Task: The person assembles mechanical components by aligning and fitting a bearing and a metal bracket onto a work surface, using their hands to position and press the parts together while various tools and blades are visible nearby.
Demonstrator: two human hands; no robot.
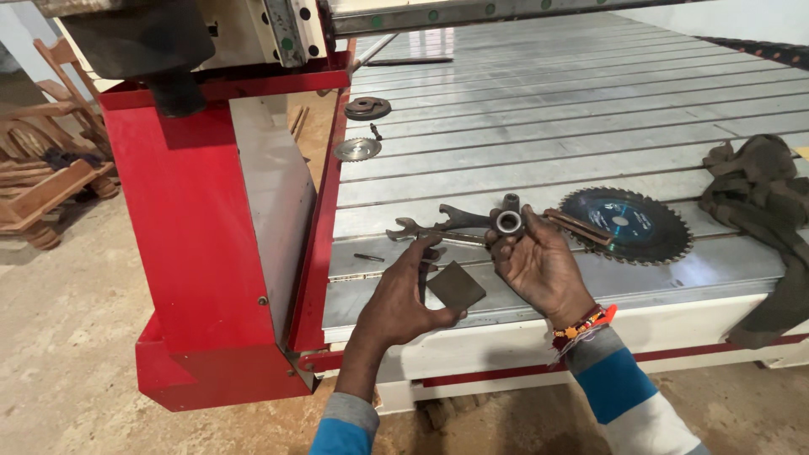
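Observation:
My left hand pinches a small dark square piece, like sandpaper, just above the front edge of the slatted metal machine bed. My right hand holds a short grey metal ring or bushing between thumb and fingers, palm up. Right behind the hands lie two wrenches and a second dark bushing. A toothed circular saw blade with a blue centre lies flat to the right, a flat bar resting on its edge.
A red and white machine column stands at left. A small saw blade, a dark flange disc and a bolt lie further back. A crumpled dark cloth sits at right. Wooden furniture stands far left.

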